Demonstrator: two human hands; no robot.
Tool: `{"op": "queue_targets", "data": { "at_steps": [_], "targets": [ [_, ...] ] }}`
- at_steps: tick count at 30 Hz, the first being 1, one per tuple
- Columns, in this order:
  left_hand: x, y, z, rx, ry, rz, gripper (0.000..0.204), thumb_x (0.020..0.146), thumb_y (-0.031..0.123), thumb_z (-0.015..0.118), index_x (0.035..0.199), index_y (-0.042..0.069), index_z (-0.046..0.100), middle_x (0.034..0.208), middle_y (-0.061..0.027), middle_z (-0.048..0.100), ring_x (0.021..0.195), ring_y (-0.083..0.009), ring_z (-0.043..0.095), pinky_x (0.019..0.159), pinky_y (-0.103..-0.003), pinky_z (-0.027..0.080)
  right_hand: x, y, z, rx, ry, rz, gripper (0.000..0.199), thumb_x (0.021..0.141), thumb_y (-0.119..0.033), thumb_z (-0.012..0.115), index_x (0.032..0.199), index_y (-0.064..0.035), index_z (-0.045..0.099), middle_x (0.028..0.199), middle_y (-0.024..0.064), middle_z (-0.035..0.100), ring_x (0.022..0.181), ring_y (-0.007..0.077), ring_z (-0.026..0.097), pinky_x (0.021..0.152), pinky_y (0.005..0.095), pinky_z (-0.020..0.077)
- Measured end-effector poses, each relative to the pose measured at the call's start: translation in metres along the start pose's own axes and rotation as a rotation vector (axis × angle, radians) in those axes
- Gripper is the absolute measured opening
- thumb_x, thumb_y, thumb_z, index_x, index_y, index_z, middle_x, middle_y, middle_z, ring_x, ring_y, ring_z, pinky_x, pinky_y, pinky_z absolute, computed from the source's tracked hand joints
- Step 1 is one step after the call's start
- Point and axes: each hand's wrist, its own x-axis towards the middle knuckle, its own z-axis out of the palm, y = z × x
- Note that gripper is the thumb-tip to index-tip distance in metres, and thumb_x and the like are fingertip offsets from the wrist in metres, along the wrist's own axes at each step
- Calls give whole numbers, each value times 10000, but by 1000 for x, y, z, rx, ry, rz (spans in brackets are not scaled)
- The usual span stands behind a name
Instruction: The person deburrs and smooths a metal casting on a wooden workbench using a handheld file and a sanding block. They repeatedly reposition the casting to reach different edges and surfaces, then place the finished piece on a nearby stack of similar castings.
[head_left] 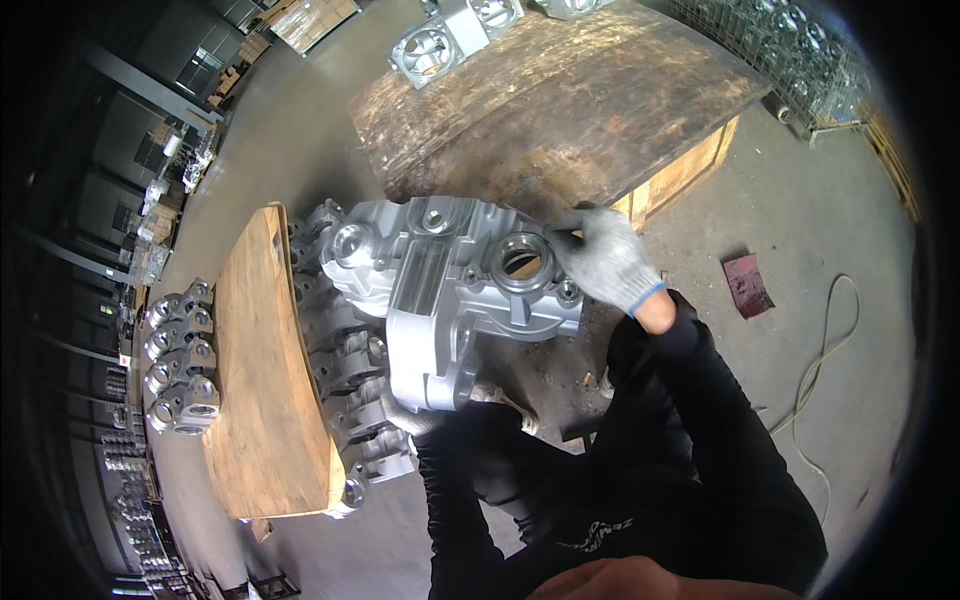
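A large silver cast metal housing (450,290) with round bores hangs in front of me, above the floor. My right hand (603,258), in a grey knit glove, grips its upper right edge next to a round opening. Mostly hidden under the casting, my left hand (410,418) in a light glove holds its lower end. Both sleeves are black.
A worn wooden table (560,110) stands ahead with similar castings (450,35) at its far edge. On the left, a plywood sheet (265,370) covers stacked castings (345,380), with more castings (182,360) beyond. A wire cage (800,50), a cable (830,350) and a red pad (747,285) lie right.
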Motion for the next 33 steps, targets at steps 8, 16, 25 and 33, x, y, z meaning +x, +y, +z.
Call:
{"op": "queue_targets", "data": {
  "at_steps": [8, 16, 25, 33],
  "targets": [
    [-10, 7, 20, 3, 54, 0, 515, 969, 451, 539, 1271, 41, 609, 1232, -119, 659, 1155, -296, 635, 1004, -447, 512, 5, 2, -11, -112, -103, -85, 215, 877, -199, 650, 929, -42, 787, 903, 222, 728, 905, 404, 714, 845, 457, 576],
    [-19, 9, 30, 43, 74, 1, 575, 947, 491, 596, 1281, 23, 611, 1184, -112, 659, 1081, -271, 661, 913, -434, 558, 3, 1, -3, 145, 30, 179, 295, 931, -257, 639, 992, 3, 764, 895, 272, 717, 923, 432, 717, 862, 456, 575],
    [-13, 5, 19, 33, 53, 23, 576, 968, 472, 478, 1321, 35, 606, 1286, -115, 648, 1190, -293, 624, 1019, -454, 510, 1, -7, 7, 193, 30, 109, 266, 920, -228, 633, 951, 9, 749, 869, 270, 723, 910, 413, 730, 863, 472, 583],
    [-11, 35, 39, 57, -50, 78, 629, 967, 455, 482, 1375, -14, 578, 1339, -160, 638, 1244, -323, 616, 1057, -480, 510, -45, 67, -53, 542, 51, 372, 299, 971, -217, 687, 1191, -16, 724, 931, 102, 734, 641, 116, 656, 570, 284, 514]
  ]
}}
